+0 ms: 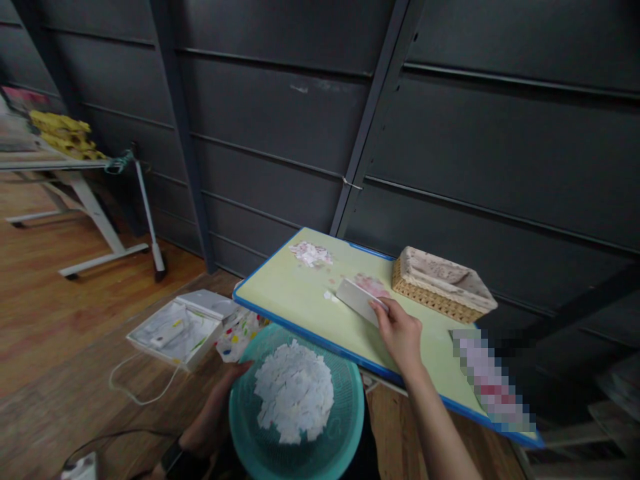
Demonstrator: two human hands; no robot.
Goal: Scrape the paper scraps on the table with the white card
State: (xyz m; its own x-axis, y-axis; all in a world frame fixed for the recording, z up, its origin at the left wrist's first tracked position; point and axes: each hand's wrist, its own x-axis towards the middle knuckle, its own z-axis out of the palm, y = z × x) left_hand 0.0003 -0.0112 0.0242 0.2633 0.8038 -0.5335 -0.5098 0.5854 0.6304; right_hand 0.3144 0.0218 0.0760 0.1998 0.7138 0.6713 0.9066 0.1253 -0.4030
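Observation:
My right hand (pixel 400 330) is closed on a flat grey-white rectangular plate (pixel 356 299), which stands on edge on the pale yellow-green tabletop (pixel 273 277). Just left of the plate lie a few white scraps (pixel 330 295). A heap of white paper-like pieces (pixel 311 253) sits at the table's far left corner. My left hand (pixel 233 377) grips the left rim of a turquoise plastic colander (pixel 353 400), its thumb showing and its other fingers hidden. Inside the colander is a large pile of pale pieces (pixel 295 390). The colander is against the table's blue front edge.
A cloth-lined wicker basket (pixel 440 303) stands at the table's back right, with a pixelated sheet (pixel 490 383) near the right end. On the floor to the left are an open white box (pixel 175 327) and cables. A dark panelled wall (pixel 270 127) rises behind.

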